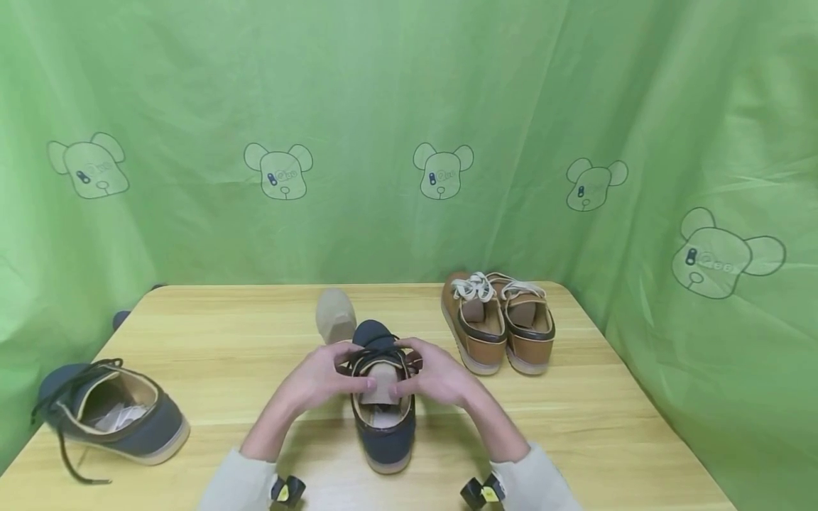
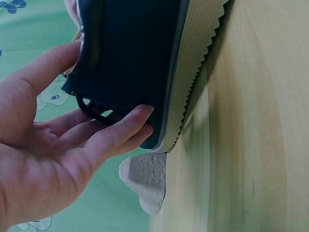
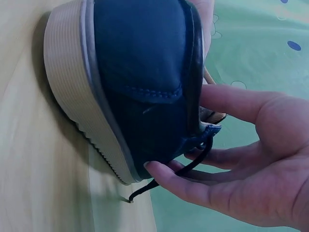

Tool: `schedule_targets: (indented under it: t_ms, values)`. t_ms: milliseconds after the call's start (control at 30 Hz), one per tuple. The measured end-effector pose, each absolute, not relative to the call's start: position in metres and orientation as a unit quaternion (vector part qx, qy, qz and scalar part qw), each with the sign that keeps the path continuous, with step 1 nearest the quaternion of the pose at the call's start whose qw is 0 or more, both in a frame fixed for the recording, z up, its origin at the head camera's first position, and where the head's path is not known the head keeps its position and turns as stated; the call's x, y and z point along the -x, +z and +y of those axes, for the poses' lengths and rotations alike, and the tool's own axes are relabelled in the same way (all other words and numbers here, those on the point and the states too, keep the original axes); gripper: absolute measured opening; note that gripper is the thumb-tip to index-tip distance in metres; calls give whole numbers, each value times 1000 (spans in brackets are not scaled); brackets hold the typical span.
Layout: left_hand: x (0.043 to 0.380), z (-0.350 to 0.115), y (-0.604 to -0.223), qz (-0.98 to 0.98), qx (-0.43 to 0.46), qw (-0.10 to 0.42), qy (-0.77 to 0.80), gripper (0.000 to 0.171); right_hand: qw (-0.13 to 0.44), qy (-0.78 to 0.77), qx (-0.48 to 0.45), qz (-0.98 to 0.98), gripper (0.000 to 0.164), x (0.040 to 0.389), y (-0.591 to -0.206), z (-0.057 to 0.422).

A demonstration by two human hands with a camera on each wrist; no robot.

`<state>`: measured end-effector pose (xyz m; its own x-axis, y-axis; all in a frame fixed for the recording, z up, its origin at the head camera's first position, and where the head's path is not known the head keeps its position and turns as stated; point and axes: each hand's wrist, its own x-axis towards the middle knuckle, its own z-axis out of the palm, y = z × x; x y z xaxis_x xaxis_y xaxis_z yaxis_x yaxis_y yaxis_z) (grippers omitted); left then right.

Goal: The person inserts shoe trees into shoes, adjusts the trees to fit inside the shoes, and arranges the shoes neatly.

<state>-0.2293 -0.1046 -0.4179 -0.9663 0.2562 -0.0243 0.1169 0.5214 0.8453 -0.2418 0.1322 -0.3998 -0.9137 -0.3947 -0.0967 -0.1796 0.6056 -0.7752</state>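
Observation:
A navy lace-up shoe (image 1: 386,443) stands on the table with its toe pointing away and its heel toward me. From its left side, my left hand (image 1: 316,380) grips the opening, thumb on the beige tongue (image 1: 382,380) and fingers around the outside. Opposite it, my right hand (image 1: 441,372) holds the other side the same way, its thumb also at the tongue. Black laces (image 3: 195,166) hang loose by the right fingers. In the left wrist view, the left fingertips touch the navy upper (image 2: 130,53). Just beyond the toe lies a rough beige toe-shaped form (image 1: 335,312).
Another navy shoe (image 1: 150,429) sits at the left with loose black laces and whitish material inside. Two brown shoes (image 1: 482,348) with white laces stand side by side at the back right. A green curtain (image 1: 371,85) surrounds the wooden table (image 1: 575,440).

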Motion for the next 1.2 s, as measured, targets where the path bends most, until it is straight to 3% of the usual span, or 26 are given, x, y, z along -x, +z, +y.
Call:
schedule_targets:
  t_ms: [500, 800, 1200]
  values:
    - [229, -103, -416, 867, -110, 75, 479, 63, 119, -428, 159, 881, 74, 243, -399, 132]
    - [228, -99, -418, 877, -92, 48, 469, 59, 83, -419, 143, 893, 73, 244, -406, 128]
    - [227, -91, -420, 891, -88, 15, 445, 54, 83, -420, 137, 893, 68, 243, -406, 127]
